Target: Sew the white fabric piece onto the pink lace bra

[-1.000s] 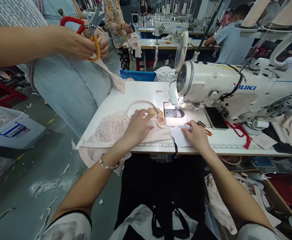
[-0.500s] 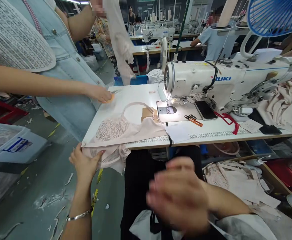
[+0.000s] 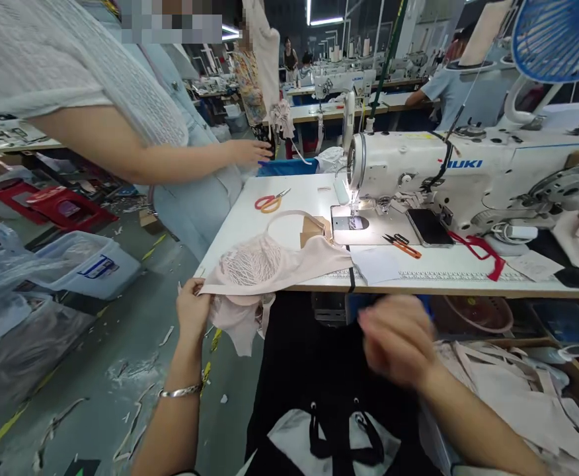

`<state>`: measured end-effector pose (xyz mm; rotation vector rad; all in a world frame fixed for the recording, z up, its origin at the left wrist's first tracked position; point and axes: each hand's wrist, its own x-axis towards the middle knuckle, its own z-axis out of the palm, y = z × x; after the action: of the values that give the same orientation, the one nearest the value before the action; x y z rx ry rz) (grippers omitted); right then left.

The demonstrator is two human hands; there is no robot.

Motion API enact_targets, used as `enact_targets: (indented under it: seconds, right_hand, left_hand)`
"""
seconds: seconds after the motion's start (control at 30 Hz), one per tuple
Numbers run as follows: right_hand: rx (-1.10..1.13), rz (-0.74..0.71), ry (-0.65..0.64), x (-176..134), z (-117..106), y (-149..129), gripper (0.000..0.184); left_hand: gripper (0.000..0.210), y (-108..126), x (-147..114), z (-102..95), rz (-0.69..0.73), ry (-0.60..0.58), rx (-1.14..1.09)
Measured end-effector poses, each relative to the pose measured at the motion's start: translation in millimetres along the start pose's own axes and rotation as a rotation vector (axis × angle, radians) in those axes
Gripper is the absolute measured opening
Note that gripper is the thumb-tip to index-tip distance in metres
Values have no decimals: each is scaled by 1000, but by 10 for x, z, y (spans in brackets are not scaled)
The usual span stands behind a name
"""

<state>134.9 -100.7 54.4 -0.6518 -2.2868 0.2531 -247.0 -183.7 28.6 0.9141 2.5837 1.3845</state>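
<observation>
A pale pink lace bra lies along the front left of the white sewing table, one part hanging over the edge. My left hand pinches its band at the table's left corner. My right hand hovers above my lap in front of the table edge, apart from the bra; its fingers are smeared by motion. To the right of the bra, a white sewing machine has its lamp shining on the needle plate. A small piece of brown card lies by the bra strap.
Scissors with red and orange handles lie at the back left. Orange thread snips, a phone and a red strip lie by the machine. A co-worker's hand is beyond the table's left side. Fabric pieces fill a box at right.
The co-worker's hand has moved away from the scissors, which now lie on the table. My right hand has swung forward toward the table edge. My left hand still holds the bra's band.
</observation>
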Motion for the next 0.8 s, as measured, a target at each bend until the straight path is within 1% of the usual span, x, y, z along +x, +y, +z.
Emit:
enact_targets:
  seconds: [0.07, 0.1, 0.17, 0.2, 0.27, 0.3, 0.37, 0.4, 0.43, 0.47, 0.5, 0.6, 0.63, 0.67, 0.7, 0.73, 0.8]
  right_hand:
    - [-82, -19, -13, 227, 165, 208, 44]
    - [-158, -29, -30, 308, 256, 294, 50]
    - [-315, -65, -73, 390, 437, 434, 58]
    - [-374, -87, -90, 394, 515, 491, 58]
    - [-436, -128, -88, 358, 623, 578, 51]
    - [-452, -147, -63, 331, 649, 602, 44]
    - [-454, -201, 26, 283, 650, 597, 24]
    - [-439, -236, 82, 266, 629, 563, 16]
    - [-413, -273, 136, 253, 598, 509, 15]
    - [-378, -307, 186, 244, 556, 438, 17]
    - [-334, -338, 231, 233, 506, 356, 18]
    - [-165, -421, 306, 169, 316, 123, 21]
    - [-114, -447, 307, 128, 251, 74, 22]
    - [-78, -470, 300, 77, 192, 49, 23]
    - [-63, -482, 286, 18, 144, 49, 25]
    - [-67, -482, 266, -46, 110, 71, 26]
    - [-119, -452, 198, -171, 79, 167, 29]
  left_hand:
    - [22, 79, -75, -27, 14, 19, -20]
    - [19, 125, -112, -55, 21, 29, -22]
    - [15, 222, -187, -153, 24, 59, -23]
    - [14, 267, -228, -227, 30, 73, -10]
    - [18, 338, -317, -414, 103, 65, 114]
    - [22, 359, -365, -521, 179, 40, 231]
    - [29, 364, -461, -743, 361, -15, 534]
    - [31, 345, -507, -852, 433, -15, 674]
    - [32, 311, -549, -956, 471, 30, 773]
    - [33, 261, -590, -1055, 472, 113, 833]
    - [33, 197, -629, -1147, 442, 238, 853]
    - [30, -56, -755, -1347, 311, 616, 726]
    - [28, -147, -804, -1375, 298, 659, 677]
    - [27, -233, -856, -1379, 294, 666, 645]
    - [26, -310, -909, -1357, 295, 640, 634]
    - [27, -373, -960, -1313, 297, 564, 638]
    - [32, -447, -1045, -1183, 312, 238, 668]
